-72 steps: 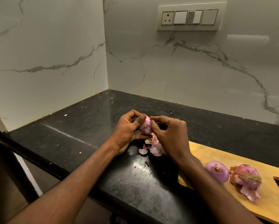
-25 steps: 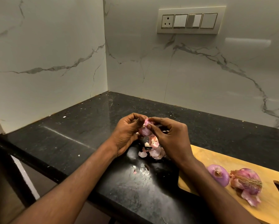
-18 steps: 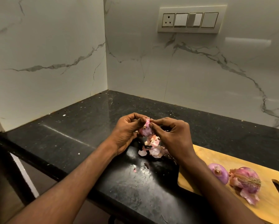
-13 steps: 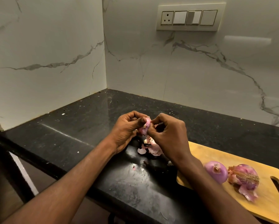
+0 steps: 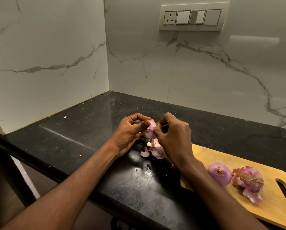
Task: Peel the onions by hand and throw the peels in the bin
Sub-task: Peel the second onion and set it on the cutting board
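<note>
At frame centre, above the counter (image 5: 89, 130), the onion (image 5: 149, 131) is gripped in the left hand (image 5: 130, 133) while its skin is pinched by the right hand (image 5: 173, 138), directly right of it.

A single head-worn wide-angle camera looks forward and down from above the person's forearms, close to the black tabletop (image 5: 72, 138). It faces the corner where two marble wall panels meet, with the switch plate (image 5: 193, 17) high in the frame. The cutting board (image 5: 221, 156) sits at lower right, cut by the frame's edge. There is no second view.
</note>
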`<state>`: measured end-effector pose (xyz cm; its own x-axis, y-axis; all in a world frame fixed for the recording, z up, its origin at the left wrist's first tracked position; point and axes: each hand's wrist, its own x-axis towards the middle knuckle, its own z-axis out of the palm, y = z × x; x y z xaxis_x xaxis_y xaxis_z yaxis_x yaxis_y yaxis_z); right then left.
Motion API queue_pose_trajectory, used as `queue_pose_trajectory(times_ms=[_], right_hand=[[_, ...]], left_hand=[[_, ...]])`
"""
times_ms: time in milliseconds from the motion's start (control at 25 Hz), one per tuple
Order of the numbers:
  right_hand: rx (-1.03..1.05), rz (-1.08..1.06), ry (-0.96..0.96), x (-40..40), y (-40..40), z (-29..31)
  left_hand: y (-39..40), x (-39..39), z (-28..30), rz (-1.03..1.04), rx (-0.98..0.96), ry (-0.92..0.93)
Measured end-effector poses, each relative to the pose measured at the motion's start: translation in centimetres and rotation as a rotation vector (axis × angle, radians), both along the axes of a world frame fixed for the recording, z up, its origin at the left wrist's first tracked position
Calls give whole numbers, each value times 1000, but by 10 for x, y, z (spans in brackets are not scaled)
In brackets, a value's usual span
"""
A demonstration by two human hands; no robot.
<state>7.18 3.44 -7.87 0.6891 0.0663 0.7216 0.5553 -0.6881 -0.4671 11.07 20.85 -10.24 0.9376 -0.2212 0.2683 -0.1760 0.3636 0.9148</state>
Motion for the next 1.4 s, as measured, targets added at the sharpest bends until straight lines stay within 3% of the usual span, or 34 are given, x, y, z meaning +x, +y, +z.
queue_pose_trajectory(times_ms=[400,800,1120,1400], right_hand=[[254,183,121,5,-4,-3],[99,60,37,0,3,-5],[214,196,131,4,-3,-1],[52,161,28,0,-2,-1]], left_hand=[[2,10,-3,-17,-63,19],[2,8,-3,-3,-29,1],[1,10,-4,26,-30,-3],[1,7,-4,62,20,-33]])
